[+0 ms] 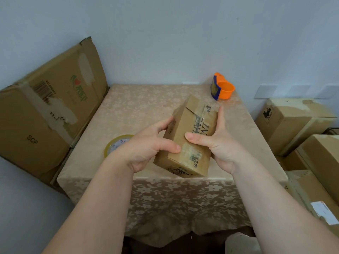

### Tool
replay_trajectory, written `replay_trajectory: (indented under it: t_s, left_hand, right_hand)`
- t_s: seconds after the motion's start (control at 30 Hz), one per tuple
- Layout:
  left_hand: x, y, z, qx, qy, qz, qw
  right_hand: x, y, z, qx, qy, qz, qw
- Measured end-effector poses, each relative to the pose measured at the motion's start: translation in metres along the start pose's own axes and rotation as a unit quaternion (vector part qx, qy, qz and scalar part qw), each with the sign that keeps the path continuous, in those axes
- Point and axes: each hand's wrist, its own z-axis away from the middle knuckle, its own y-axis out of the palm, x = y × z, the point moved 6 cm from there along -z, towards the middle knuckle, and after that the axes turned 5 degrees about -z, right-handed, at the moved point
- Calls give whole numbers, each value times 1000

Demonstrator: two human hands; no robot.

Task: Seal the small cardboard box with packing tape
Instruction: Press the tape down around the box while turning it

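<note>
The small cardboard box (190, 125) with black print is lifted off the table and tilted, its long top face turned toward me. A strip of clear tape runs along that face over the flap seam. My left hand (146, 145) grips the box's left side, thumb pressing on the near top edge. My right hand (216, 143) grips the right side, thumb laid across the tape, fingers along the far edge. A roll of clear packing tape (114, 145) lies flat on the table left of my left hand, partly hidden by it.
The table (139, 110) wears a beige flowered cloth. An orange and blue tape dispenser (221, 88) stands at the back right corner. A big flattened carton (47, 110) leans on the left. Stacked cardboard boxes (293, 121) crowd the right side.
</note>
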Motion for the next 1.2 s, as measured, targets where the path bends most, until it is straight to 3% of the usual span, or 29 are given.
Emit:
replay_trajectory:
  t_s: [0.27, 0.5, 0.77, 1.2]
  left_hand:
    - [2, -2, 4, 30, -7, -4, 1000]
    - [0, 8, -1, 63, 1, -42, 997]
    - [2, 7, -14, -45, 60, -59, 995]
    - [3, 3, -16, -164, 28, -99, 981]
  right_hand:
    - [-9, -4, -8, -23, 36, -153, 987]
    - [-3, 3, -11, -22, 2, -110, 994]
    - [0, 5, -13, -74, -64, -90, 991]
    - [3, 2, -11, -115, -88, -103, 984]
